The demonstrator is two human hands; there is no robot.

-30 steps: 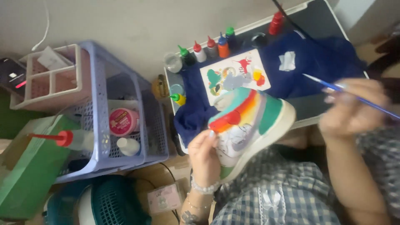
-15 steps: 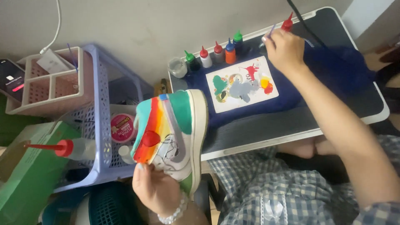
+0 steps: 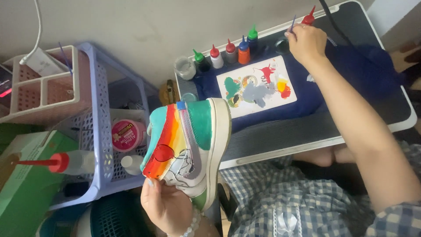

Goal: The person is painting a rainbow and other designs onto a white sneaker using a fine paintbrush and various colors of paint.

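Note:
My left hand (image 3: 165,204) grips a white sneaker (image 3: 188,147) painted with red, orange, yellow and teal bands, held upright beside the table's left end, sole to the right. My right hand (image 3: 307,41) reaches across the table and holds a thin blue paintbrush (image 3: 292,22), its tip near a small dark jar (image 3: 281,44). A white palette sheet (image 3: 256,85) with paint blobs lies on a navy cloth (image 3: 351,66) between the two hands. A row of small paint bottles (image 3: 228,53) with coloured caps stands along the table's far edge.
A lilac plastic basket (image 3: 98,109) with a pink-lidded tub (image 3: 127,135) stands left of the table. A pink divided tray (image 3: 44,94) and a green box (image 3: 26,184) with a red-nozzled bottle (image 3: 70,162) lie further left. A red bottle (image 3: 308,18) stands near my right hand.
The sneaker has stayed off the table at the left after swinging there from the table. My right hand has settled at the jar near the far edge.

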